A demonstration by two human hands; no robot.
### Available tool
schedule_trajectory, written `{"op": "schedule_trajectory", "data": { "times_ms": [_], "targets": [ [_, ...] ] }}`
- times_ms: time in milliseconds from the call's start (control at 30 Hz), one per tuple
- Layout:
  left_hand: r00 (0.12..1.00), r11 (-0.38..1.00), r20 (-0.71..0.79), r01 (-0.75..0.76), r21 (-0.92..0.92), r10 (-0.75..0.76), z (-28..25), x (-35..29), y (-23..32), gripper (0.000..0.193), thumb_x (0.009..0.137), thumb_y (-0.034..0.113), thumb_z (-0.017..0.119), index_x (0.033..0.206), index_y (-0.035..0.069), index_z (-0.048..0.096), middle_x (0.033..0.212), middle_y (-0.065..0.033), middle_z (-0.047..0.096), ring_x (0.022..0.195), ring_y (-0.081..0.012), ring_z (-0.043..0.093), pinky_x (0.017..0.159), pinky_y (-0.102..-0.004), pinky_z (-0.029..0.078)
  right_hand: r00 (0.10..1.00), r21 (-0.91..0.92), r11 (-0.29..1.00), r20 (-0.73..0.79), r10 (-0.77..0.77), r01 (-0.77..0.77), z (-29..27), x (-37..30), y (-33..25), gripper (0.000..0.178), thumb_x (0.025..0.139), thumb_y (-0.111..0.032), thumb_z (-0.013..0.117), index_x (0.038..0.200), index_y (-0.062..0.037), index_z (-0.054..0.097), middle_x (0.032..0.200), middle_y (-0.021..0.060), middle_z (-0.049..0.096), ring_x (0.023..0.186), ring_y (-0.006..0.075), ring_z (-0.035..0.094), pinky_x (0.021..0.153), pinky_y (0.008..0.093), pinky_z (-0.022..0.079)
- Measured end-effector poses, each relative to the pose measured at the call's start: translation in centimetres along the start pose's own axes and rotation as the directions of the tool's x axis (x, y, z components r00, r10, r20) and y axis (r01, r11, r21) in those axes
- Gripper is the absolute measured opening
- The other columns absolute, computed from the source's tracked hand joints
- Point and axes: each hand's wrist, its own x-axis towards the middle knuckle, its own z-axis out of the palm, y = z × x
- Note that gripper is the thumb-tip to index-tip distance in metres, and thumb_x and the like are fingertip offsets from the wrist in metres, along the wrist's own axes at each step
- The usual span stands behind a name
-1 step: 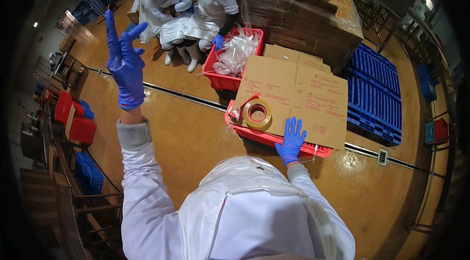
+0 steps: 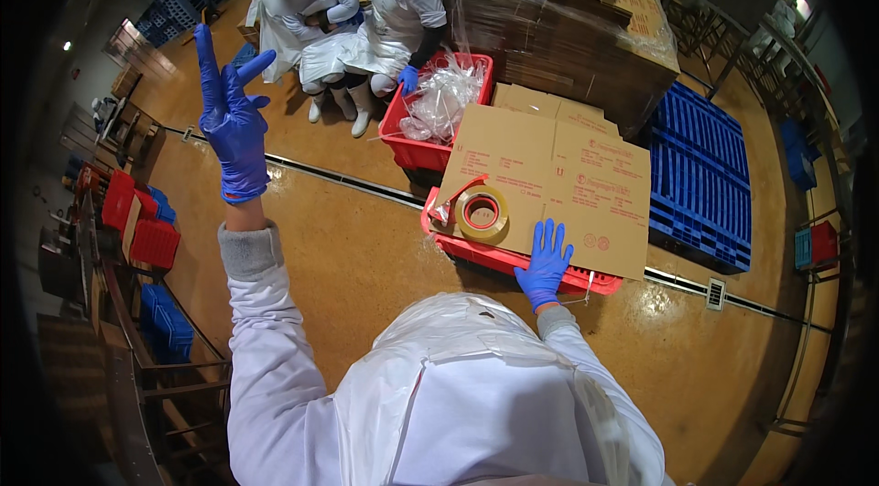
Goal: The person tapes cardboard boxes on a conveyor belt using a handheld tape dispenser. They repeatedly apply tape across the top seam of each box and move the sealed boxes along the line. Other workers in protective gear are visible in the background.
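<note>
My left hand (image 2: 234,120), in a blue glove, is raised off to the left, holding nothing visible. Two fingers point up and the thumb side stands apart, while the other fingers are partly hidden. My right hand (image 2: 547,264), also gloved in blue, lies flat with spread fingers on the near edge of a flattened cardboard box (image 2: 522,152) printed in red. Left of that hand, a roll of clear packing tape (image 2: 495,231) rests on the cardboard, with a red-handled tape dispenser (image 2: 443,211) against it. A red plastic crate (image 2: 591,282) shows beneath the cardboard.
Behind the cardboard stand a red crate (image 2: 394,140) of crumpled clear plastic (image 2: 449,97) and a wrapped cardboard stack (image 2: 558,37). Blue pallets (image 2: 700,175) are at right. Two seated co-workers (image 2: 357,19) in white are at far left. A drain channel (image 2: 352,181) crosses the floor.
My left hand has dipped very slightly, its fingers tilting a little. My right hand, the tape and the cardboard have not moved.
</note>
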Motion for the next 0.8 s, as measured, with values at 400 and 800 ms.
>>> {"op": "schedule_trajectory", "data": {
  "times_ms": [400, 800],
  "targets": [
    [0.866, 0.556, 0.449, -0.49, 0.672, 0.22, 2.8, -6.9, -12.0, 0.038, 0.079, 0.044, 0.082, 0.067, 0.01, 0.071, 0.06, -0.0071, 0.063, 0.053, -0.0272, 0.059, 0.093, -0.049, 0.049, 1.0, 0.028, 0.999, -0.002, -0.016, 0.016, -0.4, 0.1, -0.3, 0.117, 0.074, -0.055, 0.077, 0.163, -0.0126, 0.014, 0.17, 0.0104, 0.011, 0.156, 0.0348, 0.008, 0.117, 0.0599, 0.021],
    [0.264, 0.622, 0.686, -0.291, 0.727, -0.678, 22.9, -21.1, -18.8, 0.064, 0.077, 0.069, 0.071, 0.103, 0.011, 0.079, 0.1, -0.0116, 0.077, 0.094, -0.0283, 0.074, 0.082, -0.04, 0.057, 0.986, 0.203, 0.966, 0.013, -0.164, 0.158, -0.4, 1.2, 1.6, 0.121, 0.069, -0.057, 0.081, 0.16, -0.0066, 0.02, 0.166, 0.0191, 0.017, 0.153, 0.0432, 0.013, 0.113, 0.0683, 0.023]
  ]
}}
